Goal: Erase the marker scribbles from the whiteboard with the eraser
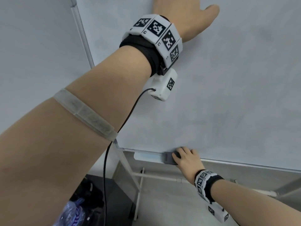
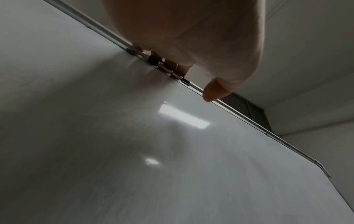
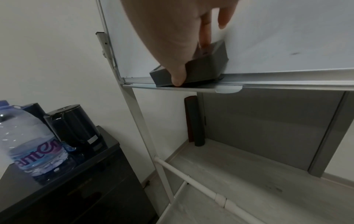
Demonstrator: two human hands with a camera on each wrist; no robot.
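Whiteboard (image 1: 228, 95): upright on a white stand. Left of the whiteboard, a water bottle (image 3: 32, 145) and a black kettle (image 3: 74, 128) stand on a dark cabinet (image 3: 86, 189). At the whiteboard's top edge, the left hand (image 2: 191, 37) hooks its fingers over the rail, thumb on the front face. At its bottom-left corner the eraser (image 3: 206, 66) sits on the tray (image 3: 228, 89), against the face — the right hand (image 1: 187, 160) grips it, thumb on the lower side. Further right, one small dark mark (image 3: 295, 53) shows on the face.

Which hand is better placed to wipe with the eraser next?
The right hand: it grips the eraser at the tray under the whiteboard. The left hand holds the board's top edge, far from it.
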